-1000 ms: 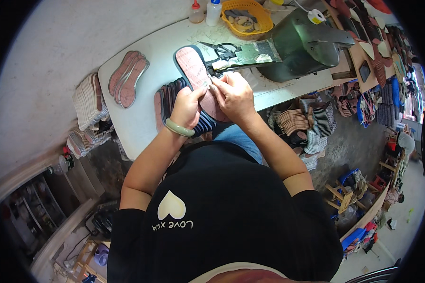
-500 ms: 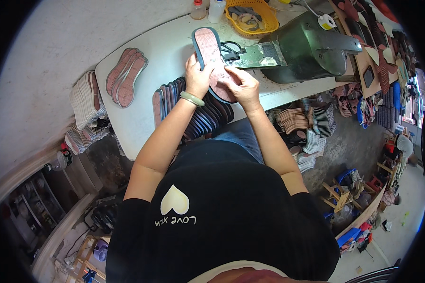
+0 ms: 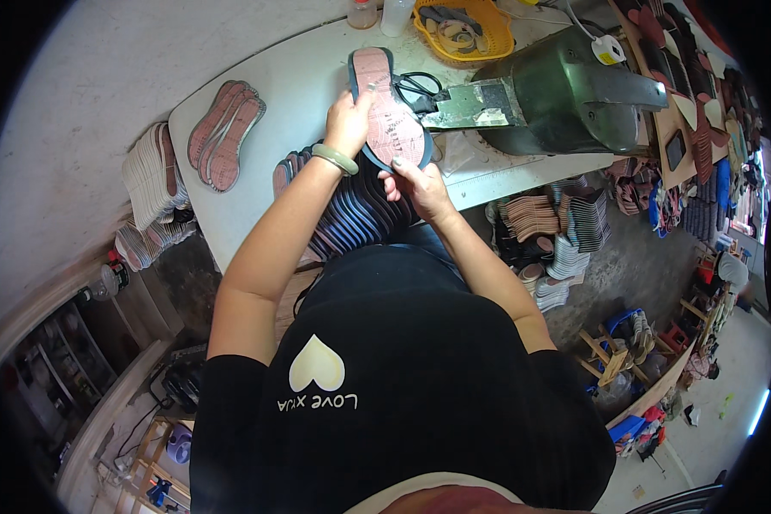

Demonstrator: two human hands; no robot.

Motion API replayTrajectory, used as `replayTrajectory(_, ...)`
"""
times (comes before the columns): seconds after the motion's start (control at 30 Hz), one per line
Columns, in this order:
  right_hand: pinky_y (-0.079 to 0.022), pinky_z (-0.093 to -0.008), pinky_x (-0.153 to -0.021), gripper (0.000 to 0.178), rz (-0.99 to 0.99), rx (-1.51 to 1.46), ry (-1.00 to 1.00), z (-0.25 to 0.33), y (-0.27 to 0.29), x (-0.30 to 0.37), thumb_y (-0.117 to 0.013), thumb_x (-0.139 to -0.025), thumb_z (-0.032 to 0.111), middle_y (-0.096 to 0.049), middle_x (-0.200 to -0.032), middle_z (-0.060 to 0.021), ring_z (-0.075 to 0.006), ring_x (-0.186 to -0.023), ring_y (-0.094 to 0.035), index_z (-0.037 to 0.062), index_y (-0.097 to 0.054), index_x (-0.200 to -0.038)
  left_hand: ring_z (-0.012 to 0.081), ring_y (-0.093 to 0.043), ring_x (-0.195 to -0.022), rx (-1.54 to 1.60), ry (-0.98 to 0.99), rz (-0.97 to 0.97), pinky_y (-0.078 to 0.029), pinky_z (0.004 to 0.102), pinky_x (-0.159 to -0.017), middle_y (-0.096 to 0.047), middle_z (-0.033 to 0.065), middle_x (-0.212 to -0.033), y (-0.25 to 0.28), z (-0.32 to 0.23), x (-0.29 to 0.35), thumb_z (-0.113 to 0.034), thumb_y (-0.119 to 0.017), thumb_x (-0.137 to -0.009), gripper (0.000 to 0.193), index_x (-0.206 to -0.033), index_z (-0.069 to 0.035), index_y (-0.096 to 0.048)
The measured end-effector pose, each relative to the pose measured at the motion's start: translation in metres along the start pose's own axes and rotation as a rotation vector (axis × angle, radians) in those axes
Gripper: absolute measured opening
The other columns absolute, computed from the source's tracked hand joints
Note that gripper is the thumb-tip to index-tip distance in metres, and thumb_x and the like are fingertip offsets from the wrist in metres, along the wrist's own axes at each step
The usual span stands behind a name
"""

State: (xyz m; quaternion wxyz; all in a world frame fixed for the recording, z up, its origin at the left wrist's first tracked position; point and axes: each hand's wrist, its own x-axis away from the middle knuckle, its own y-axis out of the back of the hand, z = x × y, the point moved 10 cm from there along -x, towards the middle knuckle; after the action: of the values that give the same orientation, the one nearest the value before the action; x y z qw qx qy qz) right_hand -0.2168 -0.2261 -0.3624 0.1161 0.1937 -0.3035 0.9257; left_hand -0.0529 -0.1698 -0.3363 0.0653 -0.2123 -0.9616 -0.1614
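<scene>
A shoe sole, pink on its upper face with a dark rim, is held up over the table's near side. My left hand grips its left edge, thumb lying on the pink face. At the near end, my right hand pinches the sole with the thumb on top and fingers beneath. Below my hands a row of stacked dark-edged soles stands along the table edge, partly covered by my left forearm. Black looped handles, like those of scissors, lie just right of the held sole.
A green sewing machine stands at the right, its flat arm reaching toward the sole. Pink soles lie on the white table at left. A yellow basket and bottles are at the back. Sole stacks sit below right.
My right hand has slid from the sole's middle down to its near end, uncovering more of the pink face. My left hand has shifted slightly farther away and left.
</scene>
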Motion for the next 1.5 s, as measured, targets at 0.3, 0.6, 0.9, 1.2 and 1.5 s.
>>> replayTrajectory(0.3,-0.038,-0.0190,-0.044,0.036,-0.153,0.036,0.009,0.018,0.002,-0.011,-0.054,-0.091,0.027,-0.060,-0.062,-0.0063,-0.0088,-0.044,-0.050,-0.0072,-0.062,-0.086,0.0220,-0.060,-0.086,-0.490,-0.442,1.007,-0.045,0.0332,-0.083,-0.066,0.0092,-0.094,-0.061,-0.062,-0.008,-0.036,-0.067,-0.078,0.043,-0.111,-0.010,-0.061)
replayTrajectory(0.6,-0.036,-0.0204,-0.038,0.036,-0.309,0.250,0.058,0.052,0.007,-0.015,-0.053,-0.091,0.027,-0.062,-0.057,-0.0087,-0.0089,-0.040,-0.051,-0.0021,-0.062,-0.072,0.0135,-0.055,-0.085,-0.418,-0.210,0.850,-0.044,0.0277,-0.082,-0.063,0.0061,-0.092,-0.034,-0.047,-0.005,-0.020,-0.060,-0.087,0.026,-0.108,-0.005,-0.057)
replayTrajectory(0.9,-0.033,-0.0199,-0.038,0.036,-0.291,0.399,0.097,0.065,0.013,-0.012,-0.056,-0.089,0.031,-0.061,-0.056,-0.0059,-0.0073,-0.041,-0.049,0.0026,-0.062,-0.069,0.0121,-0.056,-0.085,-0.182,-0.035,0.463,-0.045,0.0260,-0.080,-0.063,0.0049,-0.092,-0.010,-0.027,0.027,-0.014,-0.060,-0.085,0.024,-0.108,-0.005,-0.058)
replayTrajectory(1.2,-0.044,-0.0221,-0.048,0.031,-0.246,0.465,0.283,0.064,0.015,0.007,-0.051,-0.093,0.024,-0.060,-0.064,-0.0028,-0.0081,-0.052,-0.056,-0.0029,-0.064,-0.083,0.0328,-0.060,-0.099,-0.302,-0.094,0.256,-0.047,0.0365,-0.084,-0.062,0.0196,-0.107,-0.006,-0.023,0.044,-0.041,-0.062,-0.080,0.052,-0.119,-0.007,-0.053)
replayTrajectory(1.5,-0.045,-0.0261,-0.068,0.038,0.247,0.097,-0.327,-0.051,-0.007,0.065,-0.060,-0.085,0.035,-0.061,-0.077,-0.0038,-0.0126,-0.072,-0.057,-0.0010,-0.059,-0.099,0.0324,-0.063,-0.089,-0.384,-0.098,0.012,-0.049,0.0367,-0.078,-0.065,0.0190,-0.096,0.005,-0.042,0.055,-0.041,-0.067,-0.077,0.054,-0.112,-0.002,-0.054)
